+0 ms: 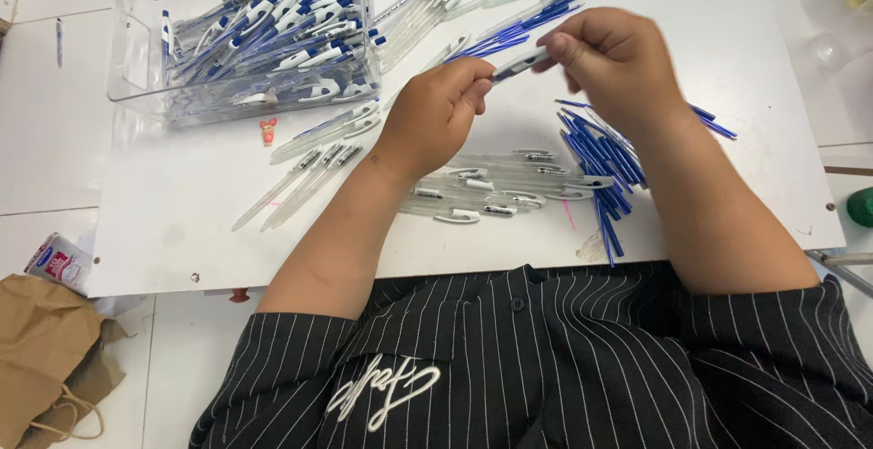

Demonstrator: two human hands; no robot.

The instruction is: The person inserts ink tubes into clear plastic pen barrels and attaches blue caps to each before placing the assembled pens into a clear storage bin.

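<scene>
A: What have the fingers got?

B: Both hands pinch one pen [518,64]. The left hand [435,117] has its thumb and fingertips [479,82] pressed on the lower end; the right hand [611,60] nips the upper end between thumb and forefinger, the other fingers curled in. The pen is held in the air above the board [182,203], toward its far edge.

A: How would it handle?

B: I'd judge it very light and stiff, a thin plastic barrel, smooth enough to twist or slip in a loose grip. Not fragile, though a thin part could bend or snap if forced sideways. Best held near each end with fingertips, as now, keeping it straight.

A: And around the hands?

B: Just under the left hand lie clear barrels [496,190] near the board's near edge. By the right wrist, toward the right edge, a heap of blue refills [600,153]. More barrels [314,162] lie left of the left hand. At the far left corner stands a clear bin [136,49] of finished pens [273,35], with more parts [509,3] along the far edge.

A: Anything off the board?

B: A brown paper bag [45,349] at the near left.
</scene>
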